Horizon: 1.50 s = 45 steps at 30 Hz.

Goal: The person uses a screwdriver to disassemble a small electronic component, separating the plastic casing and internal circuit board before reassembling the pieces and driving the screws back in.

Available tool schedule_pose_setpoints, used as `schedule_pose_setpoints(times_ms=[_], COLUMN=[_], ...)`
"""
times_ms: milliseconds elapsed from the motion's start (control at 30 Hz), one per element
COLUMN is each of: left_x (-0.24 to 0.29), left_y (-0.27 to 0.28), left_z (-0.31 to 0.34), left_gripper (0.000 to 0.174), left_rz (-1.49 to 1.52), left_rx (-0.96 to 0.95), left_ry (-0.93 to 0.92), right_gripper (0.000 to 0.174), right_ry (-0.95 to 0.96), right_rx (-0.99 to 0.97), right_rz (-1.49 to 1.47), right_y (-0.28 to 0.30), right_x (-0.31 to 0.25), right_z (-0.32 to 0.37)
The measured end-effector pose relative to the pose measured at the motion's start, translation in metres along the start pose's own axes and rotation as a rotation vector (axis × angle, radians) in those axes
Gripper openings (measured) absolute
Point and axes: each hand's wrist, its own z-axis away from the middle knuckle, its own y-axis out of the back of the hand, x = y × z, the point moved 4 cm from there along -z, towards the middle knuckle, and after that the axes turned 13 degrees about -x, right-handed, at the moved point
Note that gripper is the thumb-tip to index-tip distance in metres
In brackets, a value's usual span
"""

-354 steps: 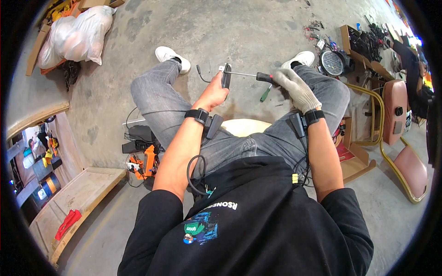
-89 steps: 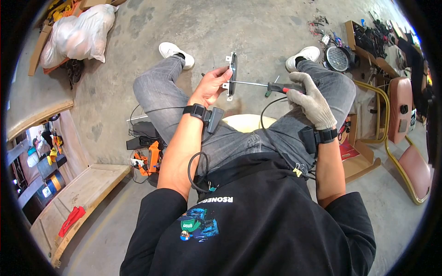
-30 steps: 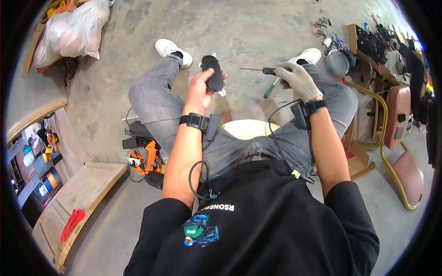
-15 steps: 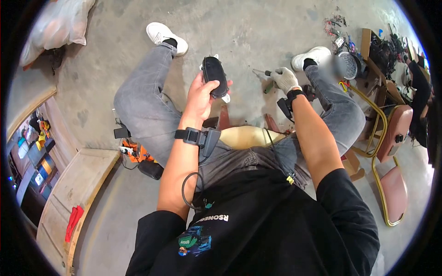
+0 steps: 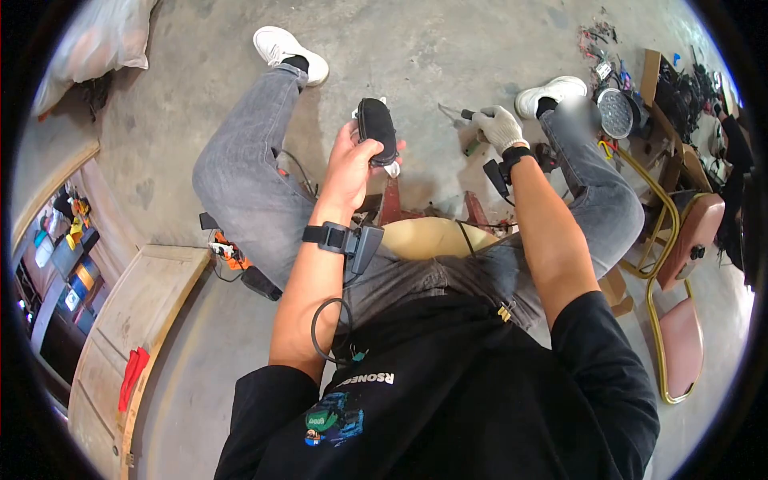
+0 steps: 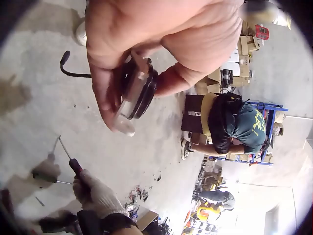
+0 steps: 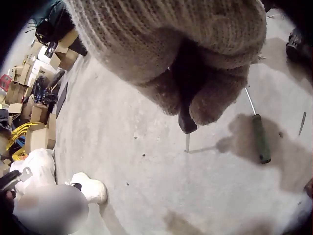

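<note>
A flat black oblong unit (image 5: 376, 128) with pale tabs at its ends lies in my bare left hand (image 5: 346, 172), thumb across its face and fingers behind. A short black cable with a plug (image 6: 64, 58) sticks out beyond that hand in the left wrist view. My gloved right hand (image 5: 500, 128) grips a screwdriver (image 6: 76, 167) by its dark handle, well apart from the unit. In the right wrist view its shaft points down at the floor. Close by, a green-handled screwdriver (image 7: 261, 139) lies on the concrete.
A pale seat (image 5: 432, 238) is between the legs. To the right stand a gold-framed chair (image 5: 676, 340), a round lamp (image 5: 616, 114) and a box of black parts (image 5: 652, 76). At left is a wooden board (image 5: 144, 296) with a red cloth (image 5: 132, 380).
Earlier the screwdriver's tip was at the unit's edge. It has since drawn away right and down towards the floor, while the left hand has turned the unit's broad black face up.
</note>
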Motion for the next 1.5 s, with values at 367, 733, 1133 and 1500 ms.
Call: schedule_pose_setpoints(times_ms=[367,733,1133,1500], left_x=[0.013,0.003,0.0,-0.004], left_y=[-0.008,-0.006,-0.014,-0.014], left_z=[0.009,0.008,0.015,0.015], left_gripper=[0.038,0.023,0.023,0.024], left_rz=[-0.209,-0.259,-0.255,-0.267], left_rx=[-0.093,-0.234,-0.413,-0.455], left_ry=[-0.129,-0.144,-0.072,-0.083], right_gripper=[0.037,0.042,0.033,0.033], right_ry=[0.246,0.442,0.462,0.444], right_rx=[-0.115,-0.121,-0.23,-0.252], right_rz=[-0.229,-0.392,-0.611,-0.581], right_y=[0.062,0.056,0.035,0.035], right_x=[-0.1,-0.116,-0.074,-0.075], right_z=[0.132,0.296,0.278,0.276])
